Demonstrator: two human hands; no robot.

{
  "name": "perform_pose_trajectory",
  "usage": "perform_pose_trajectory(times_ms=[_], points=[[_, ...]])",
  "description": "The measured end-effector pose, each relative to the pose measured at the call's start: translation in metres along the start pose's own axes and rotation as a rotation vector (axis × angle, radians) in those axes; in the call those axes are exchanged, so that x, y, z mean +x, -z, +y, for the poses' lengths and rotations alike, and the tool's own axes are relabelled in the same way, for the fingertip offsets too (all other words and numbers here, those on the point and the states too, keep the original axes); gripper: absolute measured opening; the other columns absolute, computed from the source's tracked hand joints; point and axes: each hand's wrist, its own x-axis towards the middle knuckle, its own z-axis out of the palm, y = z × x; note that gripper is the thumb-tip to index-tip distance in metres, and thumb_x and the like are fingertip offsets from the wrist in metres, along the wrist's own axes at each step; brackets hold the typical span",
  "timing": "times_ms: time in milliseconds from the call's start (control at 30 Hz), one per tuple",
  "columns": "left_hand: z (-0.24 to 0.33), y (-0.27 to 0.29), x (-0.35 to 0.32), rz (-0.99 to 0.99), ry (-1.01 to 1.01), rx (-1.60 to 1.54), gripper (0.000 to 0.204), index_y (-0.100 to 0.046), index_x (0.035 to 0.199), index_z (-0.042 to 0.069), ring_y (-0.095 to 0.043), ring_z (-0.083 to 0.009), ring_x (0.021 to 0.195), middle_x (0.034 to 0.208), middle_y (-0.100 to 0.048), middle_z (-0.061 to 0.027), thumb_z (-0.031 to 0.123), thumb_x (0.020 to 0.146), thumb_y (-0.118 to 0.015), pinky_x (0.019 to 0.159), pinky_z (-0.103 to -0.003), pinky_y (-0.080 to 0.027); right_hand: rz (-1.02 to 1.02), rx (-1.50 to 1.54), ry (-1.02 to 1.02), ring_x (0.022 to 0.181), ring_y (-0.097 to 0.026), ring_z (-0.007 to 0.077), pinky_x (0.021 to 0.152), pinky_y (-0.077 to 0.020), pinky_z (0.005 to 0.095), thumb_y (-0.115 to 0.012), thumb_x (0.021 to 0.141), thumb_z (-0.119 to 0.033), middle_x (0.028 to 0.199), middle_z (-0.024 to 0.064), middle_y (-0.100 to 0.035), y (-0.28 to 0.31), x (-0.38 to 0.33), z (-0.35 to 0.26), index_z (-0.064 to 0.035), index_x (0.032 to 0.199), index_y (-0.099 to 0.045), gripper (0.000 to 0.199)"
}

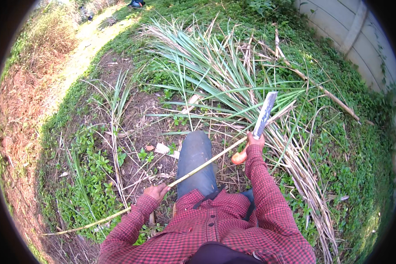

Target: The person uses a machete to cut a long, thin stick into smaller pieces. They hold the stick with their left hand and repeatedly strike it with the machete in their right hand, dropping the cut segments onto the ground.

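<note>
My left hand (157,192) is closed around a long thin yellow-green stalk (202,166). The stalk slants across my thigh, from the ground at lower left up toward my right hand. In my right hand (255,141) is a machete (264,115), its worn blade pointing up and away and its orange handle end (239,157) showing below the fist. The stalk's upper part passes at my right hand; whether those fingers also press on it, I cannot tell. Beyond the blade lies a heap of long green and dry leafy stalks (220,72).
The heap's bare dry stalks (306,176) run down my right side. A thick dry pole (325,92) lies in the greenery near a pale panel wall (339,26). A thin leafy clump (115,132) stands at left. A person (137,4) shows at the far top.
</note>
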Motion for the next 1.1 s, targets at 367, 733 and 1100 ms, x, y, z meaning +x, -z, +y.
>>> perform_pose_trajectory(times_ms=[367,733,1100], points=[[-0.042,-0.029,0.019,-0.212,-0.138,-0.395,0.048,-0.053,0.089,0.003,-0.052,-0.0251,0.061,0.064,-0.052,-0.0095,0.047,0.091,-0.033,0.061,-0.037,-0.043,-0.113,0.330,-0.260,0.046,-0.055,0.0177,0.039,-0.0458,0.0305,-0.067,0.067,0.001,0.067,0.0089,-0.058,0.032,-0.010,-0.032,0.0003,0.090,-0.051,0.028],[-0.017,-0.007,0.027,-0.038,-0.069,-0.102,0.046,-0.058,0.106,0.012,-0.060,-0.0339,0.084,0.088,-0.062,-0.0179,0.049,0.086,-0.042,0.077,-0.043,-0.046,-0.089,0.104,-0.213,0.047,-0.056,0.0212,0.042,-0.0459,0.0316,-0.058,0.065,0.006,0.066,0.0105,-0.056,0.039,-0.044,0.003,0.0009,0.097,-0.047,0.035],[-0.008,0.008,0.058,-0.048,0.084,-0.030,0.052,-0.059,0.106,0.008,-0.059,-0.0361,0.085,0.088,-0.061,-0.0215,0.051,0.087,-0.036,0.078,-0.044,-0.046,-0.381,-0.152,-0.148,0.046,-0.054,0.0159,0.041,-0.0459,0.0278,-0.062,0.080,-0.029,0.065,0.0085,-0.056,0.101,-0.036,-0.036,0.0000,0.094,-0.054,0.033]])
